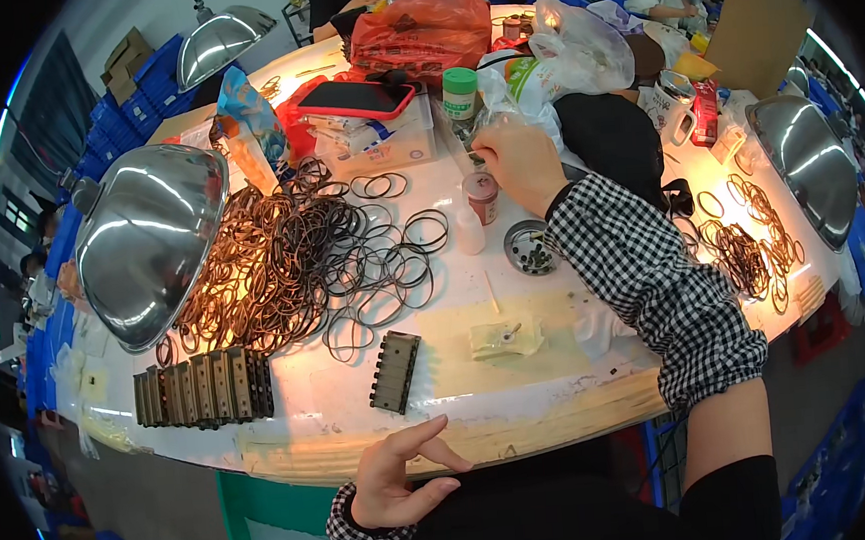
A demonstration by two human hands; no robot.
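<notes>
My right hand, in a checkered sleeve, reaches far over the table. Its fingers are curled together just above a small reddish jar; what they hold, if anything, is hidden. Beside that jar stand a green-lidded jar and a small pale bottle. A round dish with small dark parts lies below my right wrist. At the table's front edge my left hand is open, fingers apart, holding nothing. Closest to it lies a ridged dark olive block, apart from its fingertips.
A large heap of dark rubber-like rings covers the left, behind a row of similar blocks. Metal lamp shades overhang both sides. A phone, a red plastic bag and a red can stand farther back. People sit beyond.
</notes>
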